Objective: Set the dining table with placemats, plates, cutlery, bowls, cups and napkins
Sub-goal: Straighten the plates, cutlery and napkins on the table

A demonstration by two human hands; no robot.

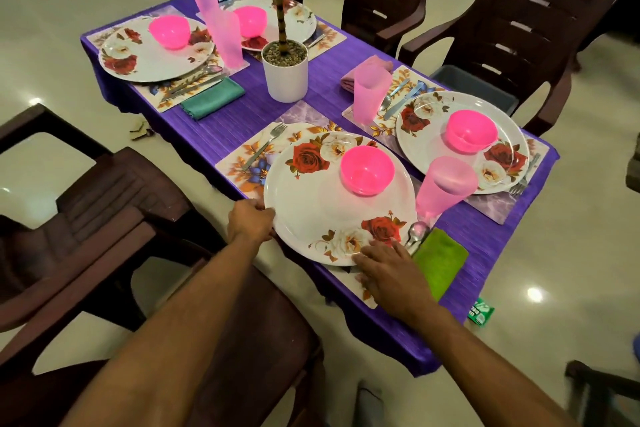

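Note:
The near floral plate [311,211] lies on a placemat [242,156] and carries a pink bowl [367,170]. My left hand [251,220] grips the plate's left rim. My right hand [391,270] rests with fingers spread on the plate's near right edge and the placemat. A fork [265,146] lies left of the plate. A pink cup [443,187], a spoon [417,230] and a green napkin [441,260] sit to its right. Three other settings with plates, pink bowls, cups and napkins fill the purple table [221,128].
A potted plant [284,69] stands at the table's middle. Brown plastic chairs surround the table: one at near left [114,204], two at the far right [519,31]. A green packet [481,311] lies on the floor by the table's right corner.

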